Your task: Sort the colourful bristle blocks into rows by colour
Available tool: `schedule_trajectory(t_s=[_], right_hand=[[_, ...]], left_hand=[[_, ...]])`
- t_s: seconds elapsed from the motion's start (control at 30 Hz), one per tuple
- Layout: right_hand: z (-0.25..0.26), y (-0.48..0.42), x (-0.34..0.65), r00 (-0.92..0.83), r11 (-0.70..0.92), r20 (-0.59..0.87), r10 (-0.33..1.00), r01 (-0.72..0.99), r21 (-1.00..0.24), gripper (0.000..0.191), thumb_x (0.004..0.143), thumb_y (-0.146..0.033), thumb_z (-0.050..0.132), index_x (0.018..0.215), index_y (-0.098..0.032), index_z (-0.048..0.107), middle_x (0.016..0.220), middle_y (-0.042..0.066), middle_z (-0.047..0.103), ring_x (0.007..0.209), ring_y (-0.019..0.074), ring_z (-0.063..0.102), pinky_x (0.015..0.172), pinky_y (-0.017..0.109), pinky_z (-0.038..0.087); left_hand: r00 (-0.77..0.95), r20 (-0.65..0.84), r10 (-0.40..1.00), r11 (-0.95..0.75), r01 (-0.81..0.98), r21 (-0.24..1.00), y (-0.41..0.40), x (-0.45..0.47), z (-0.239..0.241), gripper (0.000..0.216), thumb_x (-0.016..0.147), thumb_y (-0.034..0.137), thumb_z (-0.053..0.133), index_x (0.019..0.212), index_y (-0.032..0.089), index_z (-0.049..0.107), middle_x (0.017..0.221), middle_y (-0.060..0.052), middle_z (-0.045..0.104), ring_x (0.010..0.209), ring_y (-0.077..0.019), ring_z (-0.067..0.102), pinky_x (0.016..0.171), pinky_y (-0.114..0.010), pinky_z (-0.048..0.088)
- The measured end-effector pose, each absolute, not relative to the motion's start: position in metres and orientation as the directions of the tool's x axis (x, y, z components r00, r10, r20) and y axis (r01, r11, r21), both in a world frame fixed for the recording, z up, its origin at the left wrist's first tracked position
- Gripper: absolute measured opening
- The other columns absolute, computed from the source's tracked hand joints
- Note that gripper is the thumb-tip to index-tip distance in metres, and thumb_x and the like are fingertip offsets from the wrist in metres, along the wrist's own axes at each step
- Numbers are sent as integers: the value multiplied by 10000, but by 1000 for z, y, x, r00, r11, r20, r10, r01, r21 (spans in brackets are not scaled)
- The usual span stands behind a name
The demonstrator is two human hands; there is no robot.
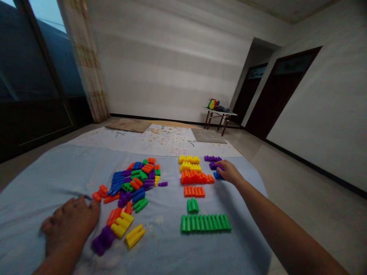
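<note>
My right hand (227, 172) reaches to the far right of the blue cloth, its fingertips closed on a purple plastic block (213, 165) at the end of a short purple row. A blue block (217, 175) lies just under the fingers, partly hidden by them. My left hand (73, 223) rests on the cloth at the left, fingers spread and slightly bent, holding nothing visible. Close to its fingertips is an orange block (96, 196), at the edge of a mixed heap of coloured blocks (139, 175).
Right of the heap lie yellow rows (190, 166), orange rows (195, 191), a small green block (193, 206) and a long green row (205, 223). Another purple row (213, 158) sits beyond my right hand. Yellow blocks (135, 236) lie in front. A small side table (219, 111) stands behind.
</note>
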State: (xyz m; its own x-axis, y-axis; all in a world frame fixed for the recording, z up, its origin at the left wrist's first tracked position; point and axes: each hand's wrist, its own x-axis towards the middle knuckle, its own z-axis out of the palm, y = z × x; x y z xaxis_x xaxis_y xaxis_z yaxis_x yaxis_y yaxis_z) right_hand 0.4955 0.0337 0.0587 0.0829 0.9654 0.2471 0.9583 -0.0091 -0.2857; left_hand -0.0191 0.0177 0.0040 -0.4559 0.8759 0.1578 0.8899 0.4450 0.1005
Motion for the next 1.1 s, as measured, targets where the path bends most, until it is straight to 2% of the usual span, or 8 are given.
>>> schedule_trajectory(t_s=[0.17, 0.3, 0.47, 0.6, 0.73, 0.93, 1.0, 1.1], right_hand=[[74, 23, 407, -209, 364, 386, 899, 847, -388, 255, 801, -146, 527, 1022, -154, 652, 996, 92, 640, 930, 181, 589, 865, 327, 456], [72, 6, 321, -469, 573, 328, 820, 688, -447, 253, 817, -158, 553, 1050, -190, 645, 1045, 83, 644, 973, 177, 585, 879, 331, 453], [55, 11, 242, -656, 711, 290, 697, 580, -398, 307, 814, -150, 548, 1111, -171, 622, 1137, 94, 640, 1106, 198, 540, 969, 348, 395], [42, 27, 218, -694, 708, 179, 697, 629, -322, 386, 784, -124, 542, 1162, -165, 606, 1195, 96, 617, 1127, 221, 531, 985, 359, 381], [40, 27, 226, -648, 645, 109, 754, 698, -312, 342, 807, -189, 537, 1137, -187, 627, 1174, 89, 627, 1092, 225, 560, 929, 336, 417], [47, 13, 258, -375, 318, -39, 926, 833, -452, 379, 857, -282, 464, 1210, -204, 578, 957, 61, 711, 845, 178, 645, 724, 261, 455], [51, 11, 268, -293, 233, -92, 952, 885, -403, 366, 855, -318, 463, 1165, -196, 614, 916, 73, 714, 817, 195, 649, 695, 275, 456], [60, 11, 280, -267, 246, -22, 964, 916, -316, 333, 835, -276, 478, 1098, -173, 655, 1000, 111, 695, 916, 231, 631, 769, 316, 457]], left_hand=[[-421, 228, 878, 405, 907, 115, 13, -16, 6, 567, 840, 434, 195, 1141, 90, 530, 1195, -201, 546, 1091, -332, 475, 915, -467, 299], [-398, 266, 878, 368, 916, 158, 9, -14, 6, 581, 836, 439, 211, 1125, 69, 551, 1169, -216, 545, 1087, -355, 470, 905, -488, 304], [-397, 278, 875, 367, 917, 154, 8, -13, 7, 562, 835, 427, 216, 1136, 90, 550, 1152, -198, 558, 1085, -349, 474, 911, -496, 311], [-393, 299, 870, 361, 919, 159, 6, -13, 7, 561, 833, 424, 222, 1133, 82, 550, 1156, -197, 555, 1082, -348, 476, 911, -499, 317], [-394, 297, 870, 356, 918, 176, 4, -12, 9, 567, 832, 420, 222, 1138, 72, 549, 1155, -209, 550, 1106, -347, 465, 918, -492, 312], [-395, 278, 876, 354, 916, 188, 3, -10, 13, 551, 830, 404, 222, 1088, 65, 572, 1134, -213, 557, 1091, -348, 476, 905, -489, 316], [-394, 273, 878, 353, 917, 188, 3, -9, 13, 550, 830, 406, 225, 1085, 68, 576, 1126, -209, 563, 1079, -350, 479, 898, -491, 319], [-393, 279, 876, 356, 918, 177, 3, -9, 13, 553, 833, 414, 224, 1090, 71, 574, 1122, -208, 567, 1069, -352, 479, 902, -500, 315]])
